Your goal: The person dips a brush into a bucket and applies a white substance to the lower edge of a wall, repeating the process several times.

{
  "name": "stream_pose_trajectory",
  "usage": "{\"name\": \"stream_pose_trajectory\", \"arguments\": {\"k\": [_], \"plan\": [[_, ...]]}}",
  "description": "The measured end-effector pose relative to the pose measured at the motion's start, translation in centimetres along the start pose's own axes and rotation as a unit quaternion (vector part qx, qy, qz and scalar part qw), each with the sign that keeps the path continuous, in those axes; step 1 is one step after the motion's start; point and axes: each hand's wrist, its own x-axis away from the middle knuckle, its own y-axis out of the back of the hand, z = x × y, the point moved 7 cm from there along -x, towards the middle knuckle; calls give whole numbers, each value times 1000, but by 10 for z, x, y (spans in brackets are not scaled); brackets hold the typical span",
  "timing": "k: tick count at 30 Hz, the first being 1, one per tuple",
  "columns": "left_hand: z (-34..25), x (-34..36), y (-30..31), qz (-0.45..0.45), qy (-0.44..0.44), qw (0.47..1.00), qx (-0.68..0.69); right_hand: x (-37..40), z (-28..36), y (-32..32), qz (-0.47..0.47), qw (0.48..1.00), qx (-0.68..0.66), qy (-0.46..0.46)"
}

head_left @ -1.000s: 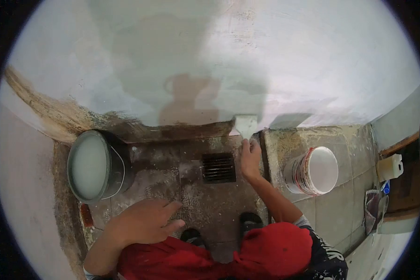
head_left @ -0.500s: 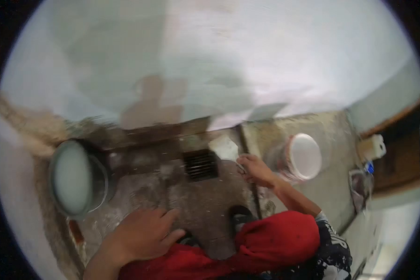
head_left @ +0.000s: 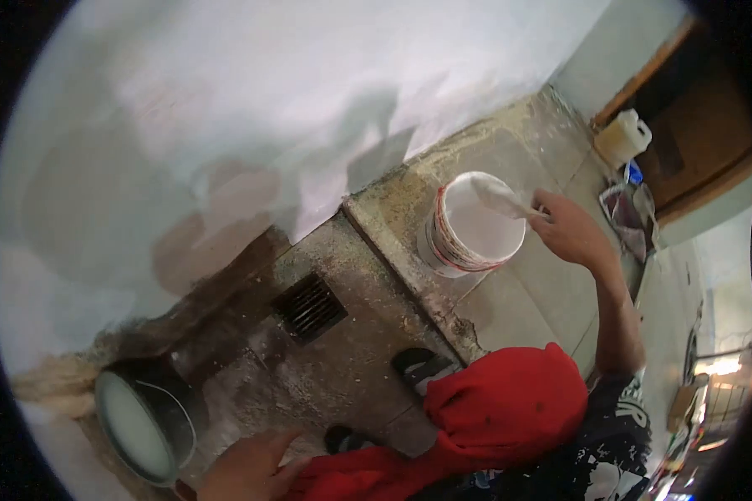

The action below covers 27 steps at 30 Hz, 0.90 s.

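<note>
A white-coated putty knife [head_left: 503,199] is held by its handle in my right hand [head_left: 566,229]. Its blade lies over the mouth of a white bucket [head_left: 455,257], which stands on the raised tiled step and has a whitish inside. My left hand [head_left: 251,468] is low in the view near my left knee, with its fingers apart and nothing in it. Up and to its left stands a dark bucket [head_left: 175,401] with a wire handle, holding pale, cloudy liquid.
A patchy pale wall [head_left: 251,92] runs behind the floor. A metal drain grate [head_left: 311,307] is set in the lower floor beside the step edge [head_left: 397,280]. A cream jug [head_left: 622,139] and a plastic bag [head_left: 625,217] lie near the brown door [head_left: 693,125].
The view has turned to the right. My right hand has carried the putty knife from above the floor by the grate to the mouth of the white bucket.
</note>
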Motion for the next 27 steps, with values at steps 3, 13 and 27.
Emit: {"name": "stream_pose_trajectory", "arguments": {"k": [3,13,27], "plan": [[3,-6,-3,16,30,999,24,-23,0,-36,53,995,59,52],[-15,-9,16,6,182,978,99,-87,2,-137,88,973,70,204],[-37,-40,36,22,196,978,69,-93,1,-167,146,955,74,247]]}}
